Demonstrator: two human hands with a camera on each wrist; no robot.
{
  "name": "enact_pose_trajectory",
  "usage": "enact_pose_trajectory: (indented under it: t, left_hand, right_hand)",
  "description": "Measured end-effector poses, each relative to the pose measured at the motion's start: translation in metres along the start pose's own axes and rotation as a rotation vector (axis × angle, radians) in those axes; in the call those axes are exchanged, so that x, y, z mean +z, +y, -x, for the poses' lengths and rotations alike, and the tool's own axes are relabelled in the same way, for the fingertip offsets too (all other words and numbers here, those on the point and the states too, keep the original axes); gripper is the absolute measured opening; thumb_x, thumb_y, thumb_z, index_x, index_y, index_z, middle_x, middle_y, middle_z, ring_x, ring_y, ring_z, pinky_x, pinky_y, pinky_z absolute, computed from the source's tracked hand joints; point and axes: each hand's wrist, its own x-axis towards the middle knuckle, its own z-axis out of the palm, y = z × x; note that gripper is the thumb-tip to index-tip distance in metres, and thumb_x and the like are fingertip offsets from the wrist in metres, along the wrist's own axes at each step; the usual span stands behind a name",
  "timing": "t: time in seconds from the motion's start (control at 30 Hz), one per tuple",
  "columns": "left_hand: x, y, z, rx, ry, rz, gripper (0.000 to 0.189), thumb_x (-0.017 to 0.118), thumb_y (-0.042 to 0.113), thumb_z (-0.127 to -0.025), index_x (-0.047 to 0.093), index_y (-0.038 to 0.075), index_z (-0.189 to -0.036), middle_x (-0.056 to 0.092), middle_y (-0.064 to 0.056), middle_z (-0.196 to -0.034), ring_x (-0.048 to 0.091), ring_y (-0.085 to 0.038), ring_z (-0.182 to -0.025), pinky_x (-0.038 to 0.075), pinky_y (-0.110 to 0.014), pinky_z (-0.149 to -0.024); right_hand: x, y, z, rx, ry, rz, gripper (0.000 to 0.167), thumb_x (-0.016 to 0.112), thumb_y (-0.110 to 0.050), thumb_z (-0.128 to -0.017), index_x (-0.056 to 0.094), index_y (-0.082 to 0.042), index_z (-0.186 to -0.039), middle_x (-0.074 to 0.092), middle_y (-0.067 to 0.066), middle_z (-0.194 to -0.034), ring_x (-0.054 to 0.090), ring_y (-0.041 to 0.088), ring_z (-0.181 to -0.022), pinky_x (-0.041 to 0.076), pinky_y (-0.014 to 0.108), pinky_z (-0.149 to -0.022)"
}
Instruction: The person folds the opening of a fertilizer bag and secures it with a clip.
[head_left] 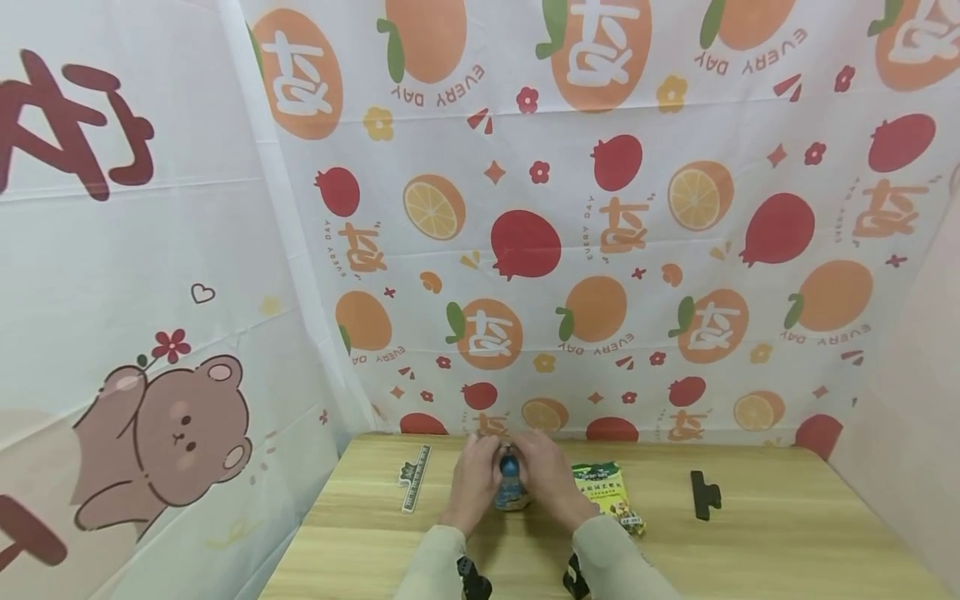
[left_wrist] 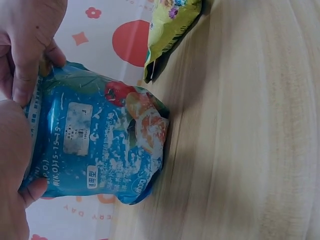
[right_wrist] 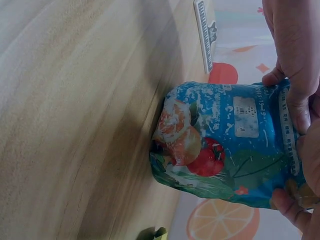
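Observation:
A blue plastic fertilizer bag, printed with fruit and a tomato, stands upright on the wooden table between the two hands. At its top edge, my left hand pinches the left part, and my right hand pinches the right part. The left wrist view shows the bag's printed front with a white barcode label, its base right at the tabletop. In the right wrist view, thumbs and fingers press along the folded upper strip of the bag. Some fingers are hidden behind it.
A yellow-green packet lies just right of the bag. Farther right is a black clip. To the left lies a ruler-like strip with a decorative figure. A fruit-printed cloth hangs behind the table.

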Motion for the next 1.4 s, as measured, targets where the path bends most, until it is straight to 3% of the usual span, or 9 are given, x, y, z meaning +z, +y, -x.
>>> enact_pose_trajectory:
  t: [0.2, 0.47, 0.57, 0.63, 0.77, 1.0, 1.17, 1.4]
  left_hand:
    - [-0.002, 0.002, -0.004, -0.034, -0.032, -0.028, 0.018, 0.071, 0.002, -0.088, 0.061, 0.013, -0.077, 0.064, -0.001, -0.076, 0.042, -0.014, -0.069, 0.038, -0.023, -0.055]
    - [-0.004, 0.001, -0.007, -0.068, -0.079, -0.060, 0.017, 0.073, 0.011, -0.091, 0.065, 0.016, -0.077, 0.065, 0.000, -0.074, 0.046, -0.012, -0.065, 0.038, -0.022, -0.052]
    - [-0.005, 0.000, -0.008, -0.076, -0.078, -0.043, 0.018, 0.072, 0.012, -0.092, 0.064, 0.015, -0.076, 0.065, -0.001, -0.073, 0.046, -0.012, -0.064, 0.036, -0.021, -0.051]
    - [-0.006, 0.000, -0.008, -0.079, -0.078, -0.037, 0.019, 0.072, 0.013, -0.093, 0.064, 0.015, -0.076, 0.065, -0.002, -0.074, 0.047, -0.013, -0.065, 0.037, -0.022, -0.050]
    - [-0.007, -0.002, -0.008, -0.082, -0.077, -0.049, 0.020, 0.073, 0.016, -0.093, 0.065, 0.016, -0.075, 0.068, -0.003, -0.079, 0.053, -0.014, -0.067, 0.041, -0.024, -0.051]
    - [-0.008, -0.005, -0.007, -0.083, -0.099, -0.062, 0.017, 0.073, 0.023, -0.093, 0.069, 0.017, -0.078, 0.072, -0.003, -0.086, 0.058, -0.016, -0.073, 0.048, -0.028, -0.056]
    - [-0.011, -0.009, -0.008, -0.138, -0.121, -0.011, 0.025, 0.074, 0.028, -0.092, 0.064, 0.018, -0.072, 0.064, 0.001, -0.072, 0.048, -0.013, -0.068, 0.040, -0.027, -0.055]
    - [-0.013, -0.010, -0.008, -0.208, -0.160, 0.040, 0.026, 0.075, 0.031, -0.091, 0.065, 0.019, -0.070, 0.053, 0.004, -0.065, 0.040, -0.011, -0.066, 0.032, -0.025, -0.056]
  right_hand:
    - [-0.001, 0.001, 0.000, 0.024, 0.002, 0.009, 0.014, 0.069, -0.005, -0.094, 0.069, -0.017, -0.086, 0.072, -0.001, -0.086, 0.067, 0.018, -0.085, 0.059, 0.035, -0.072]
    - [-0.004, 0.002, -0.002, 0.048, -0.046, -0.027, 0.014, 0.068, -0.007, -0.095, 0.073, -0.015, -0.084, 0.074, -0.001, -0.080, 0.069, 0.020, -0.082, 0.057, 0.045, -0.097]
    - [-0.006, 0.004, -0.004, 0.036, -0.039, -0.043, 0.011, 0.069, -0.011, -0.096, 0.075, -0.015, -0.087, 0.074, 0.000, -0.080, 0.069, 0.017, -0.077, 0.060, 0.042, -0.090]
    - [-0.007, 0.006, -0.004, 0.038, -0.033, -0.068, 0.009, 0.070, -0.014, -0.096, 0.077, -0.015, -0.089, 0.075, -0.001, -0.080, 0.067, 0.013, -0.072, 0.061, 0.035, -0.077]
    - [-0.008, 0.009, -0.004, 0.063, -0.022, -0.132, 0.006, 0.074, -0.016, -0.093, 0.079, -0.015, -0.089, 0.076, -0.001, -0.078, 0.063, 0.005, -0.062, 0.048, 0.019, -0.057]
    - [-0.010, 0.012, -0.002, 0.087, -0.027, -0.155, 0.008, 0.076, -0.019, -0.092, 0.078, -0.018, -0.085, 0.076, -0.003, -0.075, 0.064, 0.003, -0.063, 0.048, 0.016, -0.056]
    - [-0.009, 0.014, -0.001, 0.094, -0.032, -0.166, 0.007, 0.076, -0.021, -0.091, 0.079, -0.018, -0.087, 0.075, -0.005, -0.075, 0.062, 0.000, -0.062, 0.046, 0.016, -0.056]
    - [-0.008, 0.018, -0.001, 0.195, -0.069, -0.243, 0.013, 0.075, -0.024, -0.091, 0.081, -0.016, -0.084, 0.076, -0.002, -0.074, 0.056, -0.005, -0.059, 0.045, 0.014, -0.054]
